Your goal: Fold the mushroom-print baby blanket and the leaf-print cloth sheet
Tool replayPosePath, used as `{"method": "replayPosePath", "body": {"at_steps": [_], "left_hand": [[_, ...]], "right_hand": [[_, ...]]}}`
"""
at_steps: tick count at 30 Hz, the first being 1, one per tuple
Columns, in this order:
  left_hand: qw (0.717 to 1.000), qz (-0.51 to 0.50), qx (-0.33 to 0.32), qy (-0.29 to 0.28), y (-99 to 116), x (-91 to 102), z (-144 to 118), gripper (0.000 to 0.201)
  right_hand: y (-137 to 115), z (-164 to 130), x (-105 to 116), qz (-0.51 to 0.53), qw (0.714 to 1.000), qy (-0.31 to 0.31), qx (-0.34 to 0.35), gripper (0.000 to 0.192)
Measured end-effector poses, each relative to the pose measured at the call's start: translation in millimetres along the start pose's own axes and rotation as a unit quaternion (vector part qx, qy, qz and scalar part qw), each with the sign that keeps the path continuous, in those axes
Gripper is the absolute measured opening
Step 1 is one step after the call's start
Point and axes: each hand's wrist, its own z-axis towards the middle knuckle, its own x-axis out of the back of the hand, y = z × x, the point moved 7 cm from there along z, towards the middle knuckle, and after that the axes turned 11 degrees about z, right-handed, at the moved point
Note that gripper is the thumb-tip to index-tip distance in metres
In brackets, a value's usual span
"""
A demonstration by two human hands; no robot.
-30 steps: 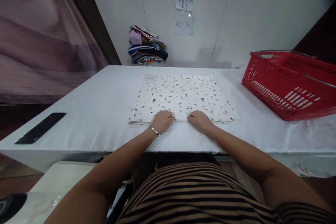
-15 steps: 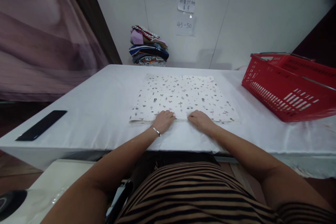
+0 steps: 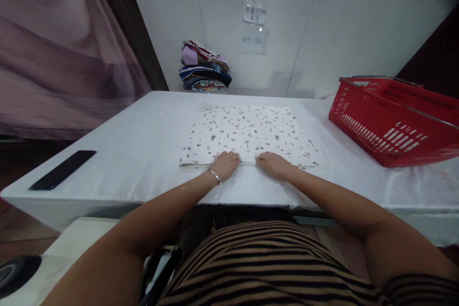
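on the wall (image 3: 333,24), a "45-50" note (image 3: 253,42); below, left hand (image 3: 224,166) and right hand (image 3: 274,166), grip clamped on patterned cloth (image 3: 240,130)

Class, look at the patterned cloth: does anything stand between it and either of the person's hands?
Nothing visible does: the left hand and the right hand both touch the patterned cloth at its near edge. The red basket stands apart, to the right.

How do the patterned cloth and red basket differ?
The patterned cloth is white with small motifs; the red basket is slotted. The cloth lies flat; the basket has raised walls. The left hand and right hand touch the cloth, neither the basket. Both things sit on the table.
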Motion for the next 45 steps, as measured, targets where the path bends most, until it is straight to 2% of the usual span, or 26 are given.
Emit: {"method": "replayPosePath", "body": {"at_steps": [3, 8, 12, 15, 19, 22, 25, 29, 33, 38, 41, 45], "left_hand": [[1.000, -0.002, 0.009, -0.002, 0.7, 0.4, -0.8, 0.028], [0.999, -0.014, 0.039, 0.005, 1.1, 6.2, -2.2, 0.020], [0.999, -0.023, 0.048, 0.013, 6.3, 15.7, 4.7, 0.027], [0.997, -0.017, 0.057, 0.039, 12.5, 20.6, 12.9, 0.022], [0.997, -0.010, 0.066, 0.044, 19.2, 16.5, 19.3, 0.021], [0.997, -0.010, 0.075, 0.024, 17.9, 10.4, 16.0, 0.023], [0.997, -0.015, 0.072, 0.007, 15.8, 6.1, 8.3, 0.020], [0.997, -0.032, 0.071, 0.001, 14.2, 3.9, 1.7, 0.019], [0.991, -0.073, 0.109, 0.000, 9.7, 2.8, 0.5, 0.021], [0.986, -0.085, 0.143, 0.015, 3.4, 3.4, -6.0, 0.022], [0.984, -0.065, 0.168, 0.014, -10.0, 1.0, -16.0, 0.024], [0.978, -0.040, 0.207, 0.008, -38.4, -5.3, -38.6, 0.028]], "right_hand": [[3.7, -2.1, 1.8, 0.020, 1.000, -0.008, -0.011, 0.026], [11.9, -5.5, 11.1, 0.107, 0.994, -0.004, -0.004, 0.044], [14.5, -2.1, 15.2, 0.141, 0.990, -0.010, -0.028, 0.046], [11.8, 0.6, 18.6, 0.151, 0.988, -0.012, -0.038, 0.047], [9.2, -2.4, 22.2, 0.159, 0.987, -0.001, -0.033, 0.047], [6.1, -9.3, 18.3, 0.130, 0.991, -0.005, -0.025, 0.044], [-2.3, -13.1, 9.8, 0.051, 0.998, -0.023, -0.019, 0.040], [-19.6, -1.0, 2.8, -0.057, 0.998, -0.010, -0.010, 0.033], [-35.1, 22.9, -4.7, -0.095, 0.995, 0.010, -0.010, 0.023], [-39.7, 36.5, -18.0, -0.076, 0.997, -0.014, -0.011, 0.021], [-37.3, 35.8, -17.9, -0.058, 0.998, -0.016, -0.006, 0.022], [-35.2, 35.4, -16.0, -0.045, 0.999, -0.030, -0.002, 0.021]]}}
